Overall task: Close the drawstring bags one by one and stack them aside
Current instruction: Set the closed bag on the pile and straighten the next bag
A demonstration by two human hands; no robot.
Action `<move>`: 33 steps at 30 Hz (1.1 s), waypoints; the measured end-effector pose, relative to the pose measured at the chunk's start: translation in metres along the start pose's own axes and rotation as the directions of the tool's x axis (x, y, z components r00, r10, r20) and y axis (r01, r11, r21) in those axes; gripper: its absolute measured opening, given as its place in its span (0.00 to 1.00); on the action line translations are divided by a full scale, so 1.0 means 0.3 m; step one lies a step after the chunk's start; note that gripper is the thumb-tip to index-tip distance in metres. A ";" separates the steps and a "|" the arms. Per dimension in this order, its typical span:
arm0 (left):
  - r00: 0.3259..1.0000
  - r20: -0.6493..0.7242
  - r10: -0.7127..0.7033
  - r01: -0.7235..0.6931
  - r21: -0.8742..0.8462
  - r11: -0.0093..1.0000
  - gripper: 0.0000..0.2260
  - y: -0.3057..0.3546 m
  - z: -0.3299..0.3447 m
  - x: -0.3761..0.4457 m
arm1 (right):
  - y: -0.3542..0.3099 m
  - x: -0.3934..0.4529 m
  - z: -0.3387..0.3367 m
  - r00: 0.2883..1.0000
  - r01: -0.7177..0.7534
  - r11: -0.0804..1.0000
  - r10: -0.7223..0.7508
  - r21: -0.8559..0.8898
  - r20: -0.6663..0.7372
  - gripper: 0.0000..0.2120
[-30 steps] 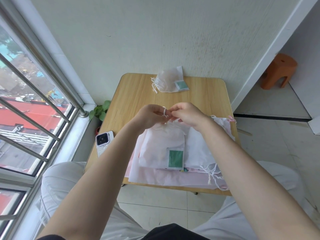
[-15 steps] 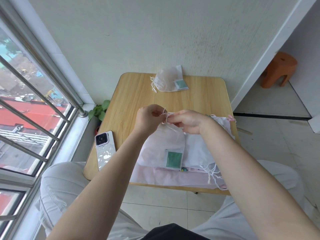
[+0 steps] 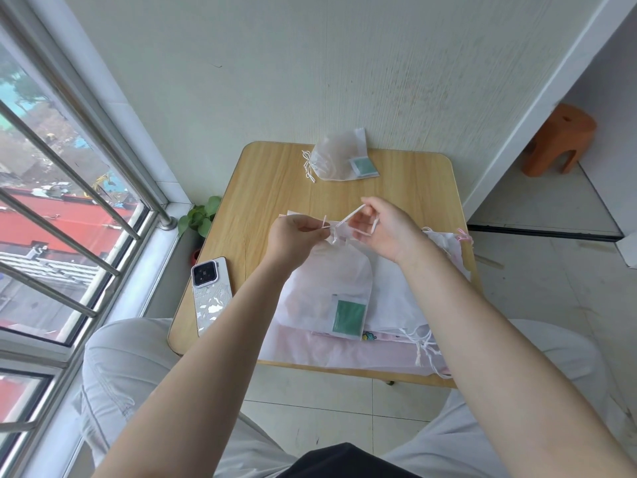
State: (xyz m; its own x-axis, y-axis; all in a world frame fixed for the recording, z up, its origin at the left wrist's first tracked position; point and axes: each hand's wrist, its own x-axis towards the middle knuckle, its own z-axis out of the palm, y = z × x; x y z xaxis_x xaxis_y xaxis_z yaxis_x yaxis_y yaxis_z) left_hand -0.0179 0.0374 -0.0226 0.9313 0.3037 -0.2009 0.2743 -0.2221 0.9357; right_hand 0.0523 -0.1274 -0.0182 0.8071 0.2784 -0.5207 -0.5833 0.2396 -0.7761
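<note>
A white sheer drawstring bag (image 3: 327,288) with a green label lies on top of a pile of white and pink bags (image 3: 389,305) on the wooden table (image 3: 272,188). Its neck is gathered tight between my hands. My left hand (image 3: 293,236) pinches one end of the white drawstring (image 3: 351,217) beside the neck. My right hand (image 3: 386,229) pinches the other end and holds it up and away. A closed bag (image 3: 336,160) with a tied cord lies alone at the table's far edge.
A phone (image 3: 210,294) lies face down at the table's left front. A small green plant (image 3: 200,217) stands on the floor by the window. An orange stool (image 3: 558,139) is at the far right. My knees frame the table's near edge.
My hands have drawn apart, pulling the drawstring ends outward. The bag's neck has bunched shut. My view has shifted slightly, so the table sits a little lower than before.
</note>
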 end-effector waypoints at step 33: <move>0.950 -0.288 -0.123 0.145 0.057 0.988 0.09 -0.025 -0.076 0.050 | -0.014 -0.079 0.040 0.977 0.200 0.104 0.060 -0.974 0.207 0.10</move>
State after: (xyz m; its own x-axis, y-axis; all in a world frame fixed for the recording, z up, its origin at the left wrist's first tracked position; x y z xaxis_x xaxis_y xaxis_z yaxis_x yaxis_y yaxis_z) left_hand -0.0116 0.0648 -0.0260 0.7821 0.5821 -0.2223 0.4196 -0.2283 0.8785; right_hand 0.0345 -0.1238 0.0016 0.7342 0.4785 -0.4816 0.1894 -0.8256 -0.5315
